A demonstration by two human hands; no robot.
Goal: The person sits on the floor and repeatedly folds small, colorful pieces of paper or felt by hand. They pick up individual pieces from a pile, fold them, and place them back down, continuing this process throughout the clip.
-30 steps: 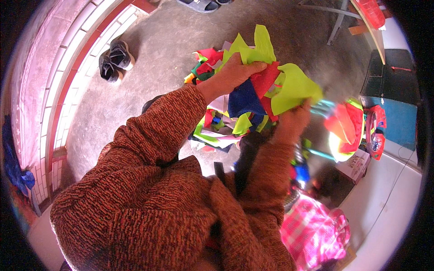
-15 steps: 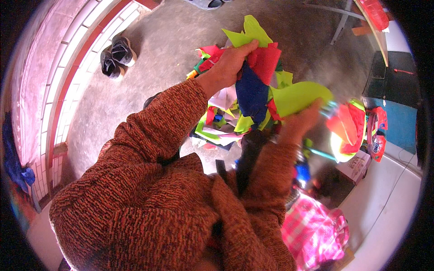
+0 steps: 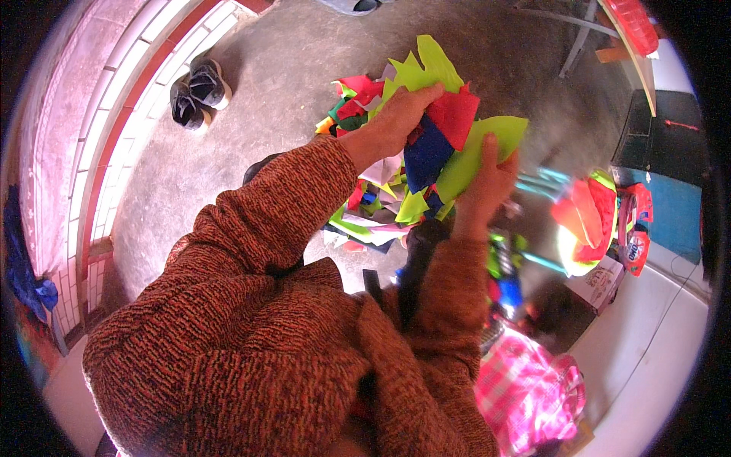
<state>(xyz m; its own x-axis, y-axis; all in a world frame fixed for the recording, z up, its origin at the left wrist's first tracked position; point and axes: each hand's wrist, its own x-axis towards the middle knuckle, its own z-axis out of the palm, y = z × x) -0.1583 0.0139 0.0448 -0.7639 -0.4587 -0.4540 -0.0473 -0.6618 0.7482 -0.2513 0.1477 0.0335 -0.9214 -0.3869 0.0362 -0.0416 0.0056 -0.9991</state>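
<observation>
My left hand (image 3: 397,118) is closed on a bunch of fabric scraps: lime-green pointed pieces (image 3: 428,67) stick up beyond its fingers, and a red scrap (image 3: 455,118) and a dark blue scrap (image 3: 429,158) hang beside it. My right hand (image 3: 489,186) grips a larger lime-green scrap (image 3: 470,161), its thumb lying on the cloth. That piece overlaps the edge of the blue scrap. Below both hands, a loose heap of multicoloured scraps (image 3: 373,228) lies on the floor, partly hidden by my arms.
Dark shoes (image 3: 199,91) stand on the concrete floor (image 3: 274,61) by the tiled wall. To the right are an orange and lime bundle (image 3: 588,221), a cardboard box (image 3: 595,282) and a red packet (image 3: 636,247). Pink checked cloth (image 3: 533,392) lies near my right side.
My right hand has moved slightly left and turned, bringing the lime-green scrap upright against the bunch. The left hand has shifted a little to the right and down, still gripping its scraps.
</observation>
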